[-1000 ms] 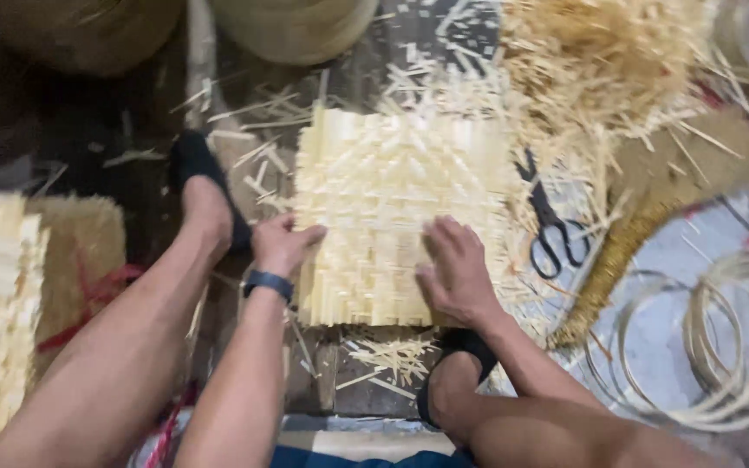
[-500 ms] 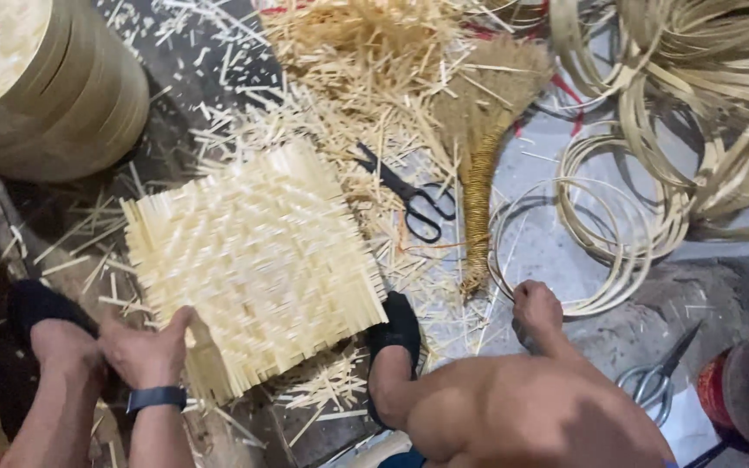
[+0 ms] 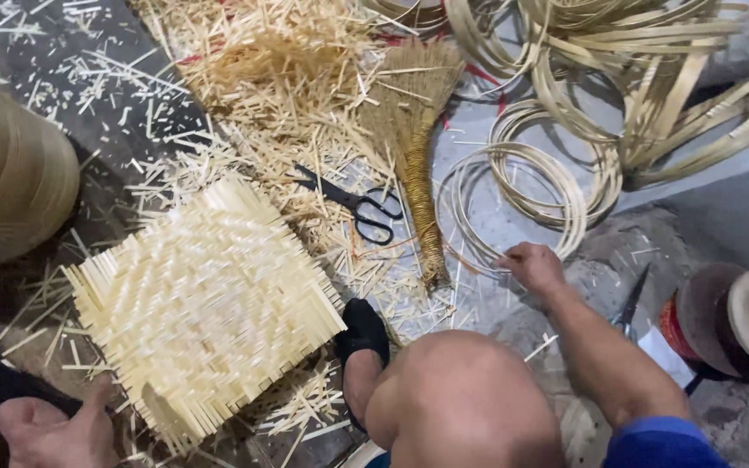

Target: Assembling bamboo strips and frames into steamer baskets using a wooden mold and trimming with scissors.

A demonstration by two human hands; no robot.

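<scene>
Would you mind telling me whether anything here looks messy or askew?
Pale offcut splinters litter the floor, partly burying the black scissors. The woven mat sits skewed, its edges ragged with untrimmed strip ends. The right hand touches the coiled hoops.

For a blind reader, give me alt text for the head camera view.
A person's right hand grasps thin bamboo hoops on the floor while the left hand rests by a square woven mat. Black scissors lie among bamboo trimmings.

We note black scissors (image 3: 359, 206) amid straw offcuts (image 3: 262, 78); grass broom (image 3: 413, 139) just beside; stacked drum shapes (image 3: 10, 173) at floor's left edge; second shears (image 3: 630, 303) near right.
</scene>
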